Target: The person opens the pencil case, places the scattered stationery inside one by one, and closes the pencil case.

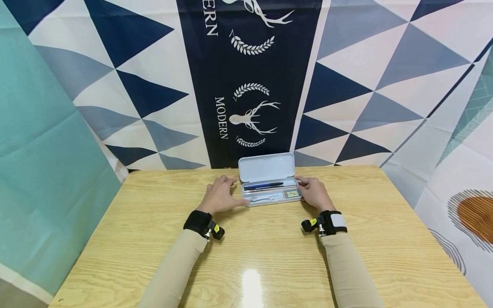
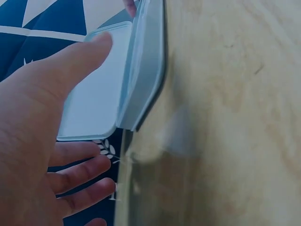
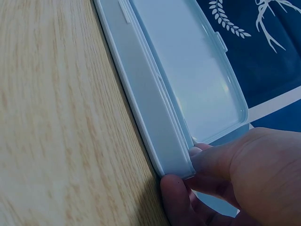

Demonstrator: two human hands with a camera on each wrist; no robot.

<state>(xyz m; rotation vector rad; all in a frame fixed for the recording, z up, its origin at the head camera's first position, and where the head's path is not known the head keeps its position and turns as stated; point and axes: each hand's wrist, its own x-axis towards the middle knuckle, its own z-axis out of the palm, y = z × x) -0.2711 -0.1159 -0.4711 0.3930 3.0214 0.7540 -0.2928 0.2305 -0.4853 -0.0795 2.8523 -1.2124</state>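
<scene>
A pale blue pencil case [image 1: 266, 167] lies on the table with its lid raised at the back. Inside are dark blue pens [image 1: 263, 186], a small white item [image 1: 263, 198] of unclear kind, and a little box with a yellow label [image 1: 292, 194]. My right hand [image 1: 315, 193] pinches the case's right end, thumb at the rim and fingers around the end wall [image 3: 176, 167]. At the left end, my left hand [image 1: 220, 197] is spread, thumb near the front corner. In the left wrist view its fingers [image 2: 87, 174] are apart and grip nothing; whether the thumb touches the case, I cannot tell.
The wood-grain table [image 1: 269, 256] extends in front and to both sides. A patterned cloth [image 1: 246, 85] hangs right behind the open lid. A teal cloth [image 1: 46, 162] hangs at the left, and a white printed one [image 1: 443, 179] at the right.
</scene>
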